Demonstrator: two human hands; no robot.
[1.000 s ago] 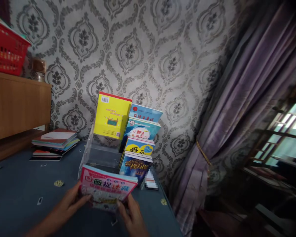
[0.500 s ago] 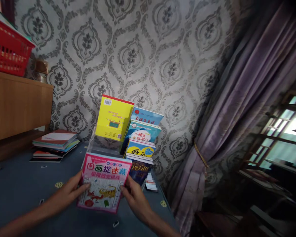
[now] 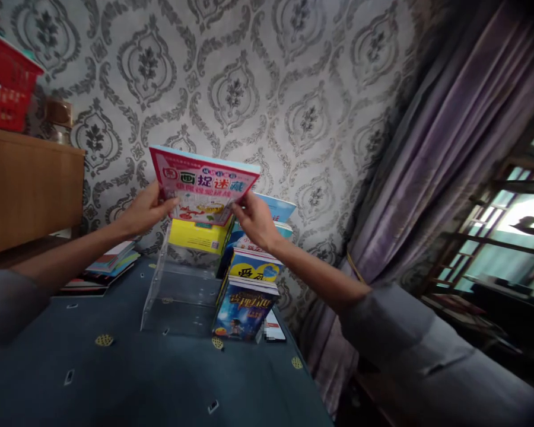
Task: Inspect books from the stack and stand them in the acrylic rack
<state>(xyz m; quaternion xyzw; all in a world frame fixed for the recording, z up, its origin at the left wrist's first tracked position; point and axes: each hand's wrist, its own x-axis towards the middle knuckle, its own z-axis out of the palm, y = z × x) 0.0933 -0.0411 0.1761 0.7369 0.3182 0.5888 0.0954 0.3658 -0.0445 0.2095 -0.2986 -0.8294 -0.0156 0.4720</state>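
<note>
Between my two hands is a pink picture book [image 3: 202, 187], tilted, its cover facing me. My left hand [image 3: 149, 209] grips its left edge with the thumb on the cover; my right hand [image 3: 256, 219] grips the right edge. The book is above a clear plastic rack [image 3: 178, 296] and covers the upper part of a yellow book [image 3: 196, 237] at the rack's back. Along the rack's right side several books stand in steps, with a dark blue book [image 3: 242, 311] in front and a yellow-and-blue book [image 3: 254, 267] behind it.
A stack of books [image 3: 111, 264] lies at the left on the dark tablecloth [image 3: 137, 379]. Beyond it is a wooden cabinet [image 3: 31, 190] with a red basket [image 3: 6, 89] on top. A purple curtain [image 3: 409, 160] hangs at the right, near a white card [image 3: 273, 326].
Both hands have raised the pink book from low in front of the rack to above it, farther from me. The rack's front left part now shows, and the yellow book is partly covered.
</note>
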